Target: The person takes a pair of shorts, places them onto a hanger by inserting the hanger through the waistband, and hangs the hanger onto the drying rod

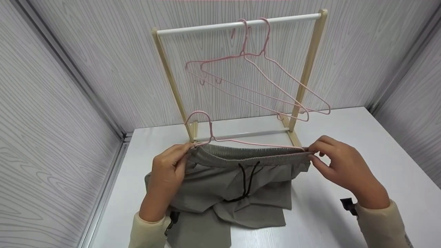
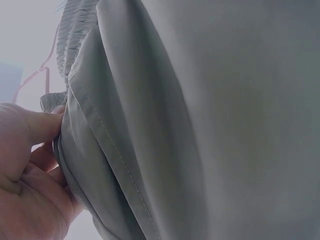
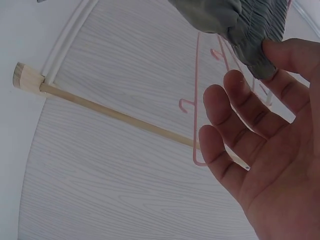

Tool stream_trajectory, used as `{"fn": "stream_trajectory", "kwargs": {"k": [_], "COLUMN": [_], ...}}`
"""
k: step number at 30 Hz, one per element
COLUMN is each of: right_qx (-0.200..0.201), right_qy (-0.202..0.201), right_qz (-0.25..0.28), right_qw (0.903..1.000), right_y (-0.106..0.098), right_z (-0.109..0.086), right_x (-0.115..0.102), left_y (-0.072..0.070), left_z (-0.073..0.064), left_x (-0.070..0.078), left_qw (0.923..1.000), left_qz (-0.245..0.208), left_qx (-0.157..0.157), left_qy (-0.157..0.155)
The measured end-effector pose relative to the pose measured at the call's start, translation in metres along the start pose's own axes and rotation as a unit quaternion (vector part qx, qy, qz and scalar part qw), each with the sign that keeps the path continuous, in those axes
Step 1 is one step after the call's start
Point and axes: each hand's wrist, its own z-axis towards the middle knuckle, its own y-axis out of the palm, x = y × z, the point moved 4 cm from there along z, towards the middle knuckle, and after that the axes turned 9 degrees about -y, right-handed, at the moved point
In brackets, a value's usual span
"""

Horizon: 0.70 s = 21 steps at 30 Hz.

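Observation:
Grey-green drawstring shorts [image 1: 203, 186] with an elastic waistband hang between both hands, black cord at the front. Inside the waistband sits a pink wire hanger [image 1: 255, 142], its hook standing up at the left. My left hand [image 1: 168, 168] pinches the waistband's left corner; the left wrist view shows thumb and fingers on the folded fabric [image 2: 120, 130]. At the other end my right hand [image 1: 339, 165] pinches the waistband's right corner between thumb and index finger, the remaining fingers loosely spread in the right wrist view. The lower part of the shorts drapes over the white table.
Behind the shorts stands a wooden rack [image 1: 311, 57] with a white top rod [image 1: 206, 28]. Two pink hangers [image 1: 272, 81] hang bare from the rod. The white table [image 1: 344, 127] meets grey wood-grain wall panels [image 1: 79, 44] at the back and sides.

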Motion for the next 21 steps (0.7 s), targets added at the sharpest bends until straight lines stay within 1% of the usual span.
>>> {"fn": "stream_trajectory", "kwargs": {"k": [4, 9, 13, 18, 21], "right_qx": [0.018, 0.035, 0.032, 0.022, 0.023], "right_qy": [-0.004, -0.01, 0.001, 0.025, 0.032], "right_qz": [-0.001, 0.012, 0.026, 0.049, 0.053], "right_qw": [0.9998, 0.9993, 0.9991, 0.9982, 0.9978], "right_y": [-0.003, -0.006, -0.006, -0.004, -0.003], "right_z": [0.001, 0.002, 0.003, 0.004, 0.005], "right_x": [-0.004, -0.008, -0.012, -0.015, -0.017], "left_y": [0.0, 0.001, 0.001, 0.001, 0.002], "left_z": [-0.001, -0.001, -0.001, -0.001, -0.002], "left_x": [0.001, 0.002, 0.004, 0.008, 0.009], "left_qw": [1.0, 0.9998, 0.9998, 0.9995, 0.9994], "left_qz": [0.006, 0.012, 0.009, -0.013, -0.022], "left_qx": [-0.006, -0.012, -0.012, -0.013, -0.011], "left_qy": [0.004, 0.008, 0.013, 0.024, 0.026]}}
